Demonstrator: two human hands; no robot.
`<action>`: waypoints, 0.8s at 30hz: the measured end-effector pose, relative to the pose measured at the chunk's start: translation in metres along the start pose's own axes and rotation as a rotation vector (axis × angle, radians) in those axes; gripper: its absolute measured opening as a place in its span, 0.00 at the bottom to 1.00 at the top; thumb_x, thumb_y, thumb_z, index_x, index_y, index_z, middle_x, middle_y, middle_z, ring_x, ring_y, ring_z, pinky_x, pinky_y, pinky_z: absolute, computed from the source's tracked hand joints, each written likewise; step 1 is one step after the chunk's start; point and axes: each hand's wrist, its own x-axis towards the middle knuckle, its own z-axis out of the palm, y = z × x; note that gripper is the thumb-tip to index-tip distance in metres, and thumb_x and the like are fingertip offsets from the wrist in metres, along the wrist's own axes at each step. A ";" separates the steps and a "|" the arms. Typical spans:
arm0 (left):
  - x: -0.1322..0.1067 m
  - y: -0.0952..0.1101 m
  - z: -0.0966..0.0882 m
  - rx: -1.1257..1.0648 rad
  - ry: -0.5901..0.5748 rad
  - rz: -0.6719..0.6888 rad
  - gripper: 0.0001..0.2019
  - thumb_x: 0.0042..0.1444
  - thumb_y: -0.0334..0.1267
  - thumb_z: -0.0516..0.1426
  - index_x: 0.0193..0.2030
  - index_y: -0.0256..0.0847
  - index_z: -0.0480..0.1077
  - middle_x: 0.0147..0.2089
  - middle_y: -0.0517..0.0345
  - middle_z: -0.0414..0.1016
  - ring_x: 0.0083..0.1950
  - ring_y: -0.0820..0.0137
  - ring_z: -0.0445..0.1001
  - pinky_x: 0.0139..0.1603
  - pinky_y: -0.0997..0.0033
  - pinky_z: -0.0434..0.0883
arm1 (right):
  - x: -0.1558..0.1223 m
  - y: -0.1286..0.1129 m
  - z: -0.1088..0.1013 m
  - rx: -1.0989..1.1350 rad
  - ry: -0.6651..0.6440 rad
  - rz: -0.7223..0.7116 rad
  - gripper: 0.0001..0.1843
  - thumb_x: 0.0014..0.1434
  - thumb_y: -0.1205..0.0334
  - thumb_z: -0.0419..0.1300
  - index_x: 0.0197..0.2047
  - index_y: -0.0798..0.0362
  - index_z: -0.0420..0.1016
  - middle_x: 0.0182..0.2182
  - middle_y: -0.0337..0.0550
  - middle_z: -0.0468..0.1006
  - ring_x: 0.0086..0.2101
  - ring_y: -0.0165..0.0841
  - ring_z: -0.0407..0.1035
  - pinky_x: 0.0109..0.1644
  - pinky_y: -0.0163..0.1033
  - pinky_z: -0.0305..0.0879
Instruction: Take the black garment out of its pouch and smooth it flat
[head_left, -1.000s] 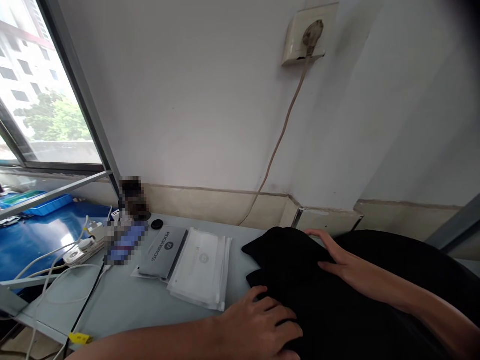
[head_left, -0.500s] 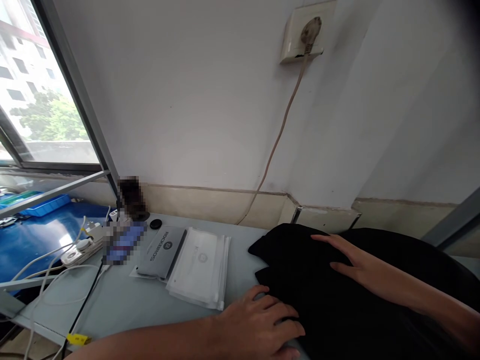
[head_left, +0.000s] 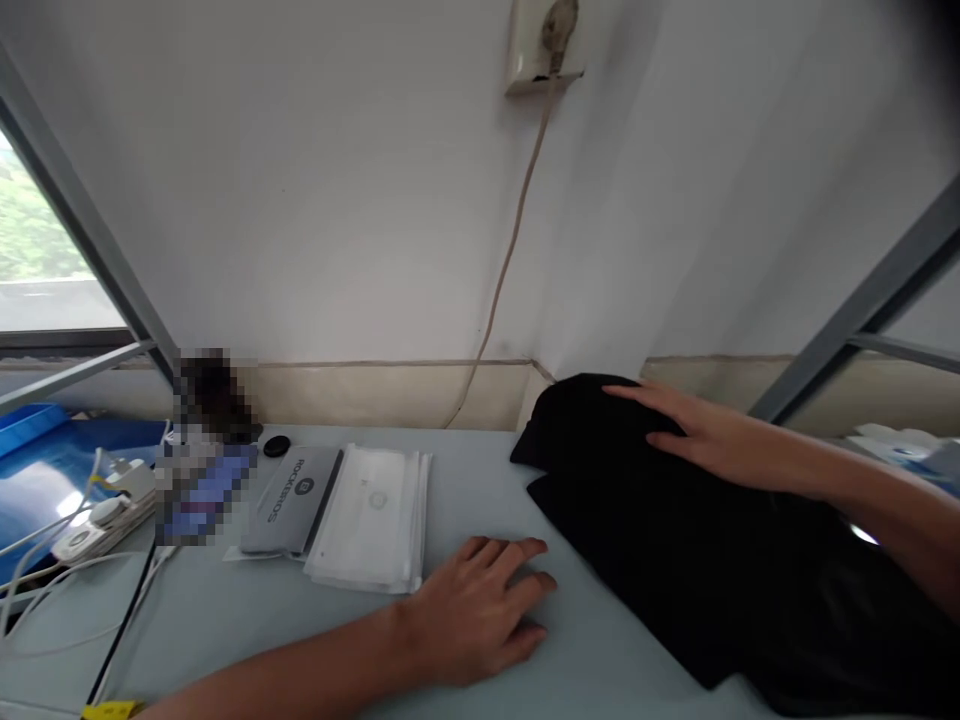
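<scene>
A folded black cloth (head_left: pixel 712 560) lies on the pale grey table (head_left: pixel 247 620), reaching from the wall corner toward the right front. My right hand (head_left: pixel 690 425) rests flat on the cloth's far left corner, fingers spread. My left hand (head_left: pixel 484 605) lies palm down on the bare table just left of the cloth's edge, fingers loosely apart, holding nothing.
A stack of clear plastic packets (head_left: pixel 375 515) and a grey packet (head_left: pixel 292 495) lie left of my left hand. A small black disc (head_left: pixel 276 446), a white power strip (head_left: pixel 94 510) with cables and a blue tray (head_left: pixel 30 420) are farther left. A cord (head_left: pixel 502 270) hangs from a wall socket (head_left: pixel 544 45).
The view swung right. My left hand slid off the black cloth onto the bare table. My right hand stays pressed on the cloth's far corner.
</scene>
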 end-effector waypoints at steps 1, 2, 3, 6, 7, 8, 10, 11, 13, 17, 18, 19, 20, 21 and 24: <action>0.000 0.000 0.000 -0.003 -0.005 -0.006 0.19 0.72 0.45 0.54 0.64 0.39 0.64 0.73 0.45 0.62 0.65 0.59 0.70 0.65 0.57 0.67 | 0.000 -0.002 -0.009 -0.010 -0.040 -0.025 0.37 0.62 0.57 0.54 0.75 0.42 0.61 0.73 0.40 0.63 0.70 0.47 0.60 0.74 0.50 0.53; 0.000 0.000 0.000 -0.006 -0.012 -0.009 0.20 0.72 0.45 0.55 0.64 0.39 0.64 0.73 0.45 0.62 0.65 0.58 0.70 0.66 0.57 0.67 | 0.000 -0.004 -0.016 -0.022 -0.060 -0.025 0.38 0.63 0.56 0.54 0.76 0.42 0.58 0.75 0.41 0.60 0.70 0.48 0.58 0.75 0.51 0.51; 0.001 0.001 0.000 -0.009 -0.018 -0.009 0.20 0.72 0.45 0.55 0.64 0.39 0.64 0.72 0.45 0.63 0.66 0.58 0.69 0.66 0.57 0.67 | 0.000 -0.004 -0.023 -0.027 -0.088 -0.028 0.38 0.65 0.56 0.53 0.77 0.42 0.55 0.76 0.41 0.57 0.71 0.49 0.55 0.75 0.52 0.50; 0.001 0.001 -0.001 -0.008 -0.033 -0.007 0.20 0.71 0.44 0.56 0.64 0.38 0.63 0.71 0.44 0.64 0.65 0.58 0.69 0.66 0.55 0.67 | -0.003 -0.001 -0.038 -0.044 -0.107 0.005 0.38 0.68 0.54 0.52 0.78 0.37 0.49 0.77 0.38 0.53 0.73 0.49 0.51 0.75 0.54 0.49; 0.001 0.001 -0.002 -0.006 -0.039 -0.005 0.20 0.71 0.44 0.55 0.64 0.38 0.63 0.71 0.44 0.64 0.65 0.57 0.69 0.66 0.55 0.66 | -0.004 0.000 -0.041 -0.048 -0.109 0.014 0.38 0.68 0.54 0.52 0.78 0.36 0.48 0.77 0.38 0.53 0.73 0.49 0.50 0.75 0.54 0.48; 0.002 0.001 -0.003 -0.004 -0.047 -0.004 0.20 0.71 0.44 0.55 0.65 0.38 0.63 0.71 0.44 0.64 0.65 0.57 0.69 0.66 0.55 0.66 | -0.006 -0.001 -0.044 -0.049 -0.108 0.021 0.38 0.68 0.54 0.53 0.78 0.36 0.48 0.77 0.39 0.53 0.73 0.50 0.50 0.75 0.54 0.48; 0.002 0.002 -0.004 0.001 -0.062 -0.007 0.20 0.71 0.44 0.55 0.65 0.38 0.62 0.70 0.43 0.64 0.65 0.56 0.69 0.66 0.54 0.66 | -0.009 -0.002 -0.050 -0.037 -0.094 0.018 0.38 0.68 0.54 0.53 0.78 0.37 0.49 0.76 0.41 0.55 0.72 0.49 0.52 0.75 0.54 0.48; 0.003 0.002 -0.004 0.004 -0.065 -0.008 0.20 0.71 0.43 0.55 0.65 0.38 0.62 0.70 0.43 0.64 0.65 0.56 0.69 0.66 0.54 0.66 | -0.011 -0.002 -0.054 -0.028 -0.086 0.009 0.38 0.68 0.54 0.54 0.78 0.37 0.49 0.75 0.41 0.56 0.72 0.49 0.53 0.75 0.53 0.49; 0.003 0.003 -0.005 0.011 -0.063 -0.010 0.20 0.71 0.43 0.55 0.65 0.38 0.62 0.70 0.43 0.65 0.65 0.56 0.69 0.66 0.54 0.67 | -0.014 0.001 -0.062 -0.017 -0.068 -0.002 0.38 0.69 0.52 0.54 0.78 0.36 0.48 0.75 0.41 0.56 0.71 0.47 0.54 0.74 0.52 0.51; 0.004 0.003 -0.006 0.010 -0.062 -0.015 0.20 0.71 0.43 0.56 0.65 0.39 0.62 0.70 0.42 0.65 0.64 0.55 0.70 0.65 0.52 0.69 | -0.026 0.029 -0.077 -0.004 -0.012 0.095 0.40 0.68 0.44 0.56 0.78 0.32 0.46 0.77 0.40 0.51 0.71 0.49 0.54 0.69 0.52 0.58; 0.004 0.003 -0.006 0.008 -0.067 -0.017 0.20 0.71 0.42 0.56 0.65 0.39 0.62 0.71 0.42 0.65 0.64 0.55 0.70 0.64 0.51 0.69 | -0.030 0.040 -0.078 0.006 -0.002 0.132 0.41 0.68 0.42 0.56 0.78 0.32 0.46 0.78 0.41 0.49 0.72 0.50 0.53 0.69 0.52 0.59; 0.004 0.003 -0.006 0.008 -0.072 -0.019 0.20 0.71 0.42 0.56 0.65 0.39 0.62 0.71 0.41 0.64 0.64 0.54 0.70 0.64 0.51 0.69 | -0.035 0.052 -0.077 0.015 -0.001 0.170 0.41 0.67 0.42 0.56 0.79 0.34 0.46 0.78 0.43 0.48 0.72 0.50 0.52 0.69 0.53 0.58; 0.003 0.003 -0.006 0.007 -0.076 -0.021 0.20 0.70 0.42 0.56 0.66 0.39 0.62 0.72 0.41 0.63 0.65 0.54 0.70 0.64 0.51 0.69 | -0.040 0.064 -0.075 0.028 -0.003 0.207 0.41 0.68 0.41 0.56 0.79 0.35 0.47 0.78 0.44 0.48 0.73 0.50 0.50 0.70 0.52 0.57; 0.003 0.003 -0.005 0.007 -0.078 -0.023 0.21 0.70 0.41 0.57 0.66 0.39 0.62 0.72 0.41 0.63 0.65 0.54 0.70 0.64 0.51 0.69 | -0.045 0.077 -0.070 0.043 -0.020 0.249 0.41 0.68 0.41 0.55 0.79 0.36 0.48 0.78 0.44 0.47 0.73 0.48 0.49 0.70 0.50 0.56; 0.002 0.003 -0.004 0.010 -0.080 -0.032 0.21 0.70 0.42 0.57 0.66 0.40 0.61 0.73 0.42 0.61 0.65 0.54 0.70 0.65 0.51 0.68 | -0.060 0.114 -0.044 0.109 -0.100 0.423 0.47 0.65 0.41 0.57 0.80 0.45 0.46 0.77 0.51 0.52 0.72 0.48 0.55 0.64 0.45 0.65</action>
